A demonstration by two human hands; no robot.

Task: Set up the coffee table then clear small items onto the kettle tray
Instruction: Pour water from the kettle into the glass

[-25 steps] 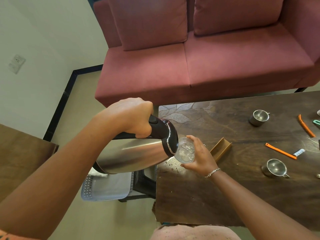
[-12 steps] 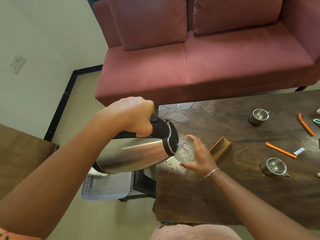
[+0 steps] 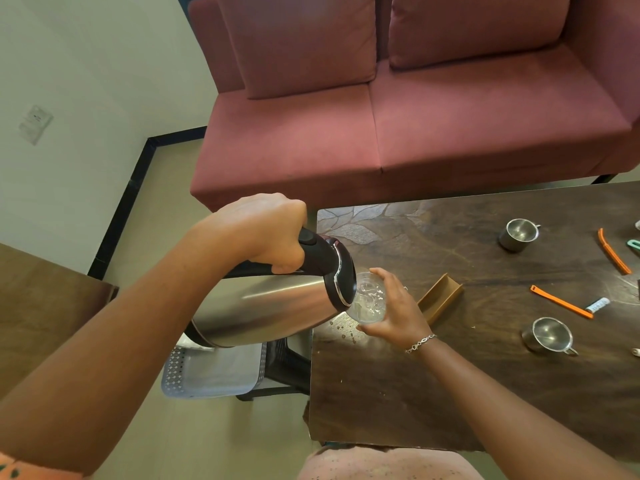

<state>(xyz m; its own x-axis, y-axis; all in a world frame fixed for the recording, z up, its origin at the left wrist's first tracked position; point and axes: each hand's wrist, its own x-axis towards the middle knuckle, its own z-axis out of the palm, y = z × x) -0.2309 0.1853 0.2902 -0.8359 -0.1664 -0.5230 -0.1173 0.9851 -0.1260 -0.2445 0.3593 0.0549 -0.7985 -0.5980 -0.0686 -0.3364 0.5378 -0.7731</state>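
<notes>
While the left hand (image 3: 263,230) wraps tight round the black handle of the tall stainless-steel kettle (image 3: 270,310), tipped almost flat with its mouth to the right, the right hand (image 3: 394,313) curls its fingers round a small clear glass (image 3: 369,301) and holds it right against that mouth, at the left edge of the dark wooden coffee table (image 3: 450,393). Water glints in the glass, so pouring looks to be the step in hand.

Now the risk: water droplets (image 3: 343,332) already dot the tabletop just below the glass. That glass is small and the kettle steeply tipped. A heavier surge could overflow it or run over the fingers, and if the water is hot, that grip may flinch. The kettle's body hangs out past the table's left edge, above the grey perforated plastic tray (image 3: 214,375) down on its low black stand.

Off to the right, the far steel cup (image 3: 518,233), the near steel cup (image 3: 549,334), a long orange strip (image 3: 561,302) and a brown open wooden box (image 3: 441,297) lie untouched.

Against a second ago, hardly anything differs: same tilt on the kettle, glass in the same spot, both hands locked in the same holds.
</notes>
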